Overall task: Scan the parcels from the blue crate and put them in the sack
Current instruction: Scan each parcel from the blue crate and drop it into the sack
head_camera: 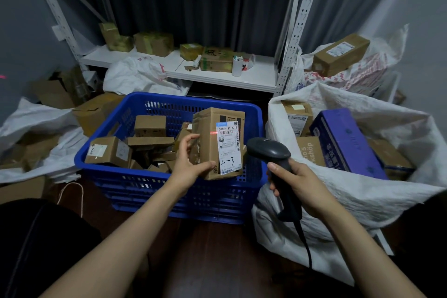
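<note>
My left hand (187,164) grips a brown cardboard parcel (210,138) upright over the blue crate (135,181), its white label marked "4-3" facing me. A red scan line crosses the label's upper left edge. My right hand (298,184) holds a black barcode scanner (268,150) by its handle, its head just right of the parcel and aimed at it. Several small brown parcels (108,151) lie in the crate. The white woven sack (362,191) stands open at the right with a purple box (343,138) and brown parcels inside.
A white metal shelf (217,77) behind the crate carries cardboard boxes and a white cup. More white sacks and boxes lie at the left (36,118) and far right (350,63). The scanner's black cable hangs down over the sack's front. Dark floor lies below my arms.
</note>
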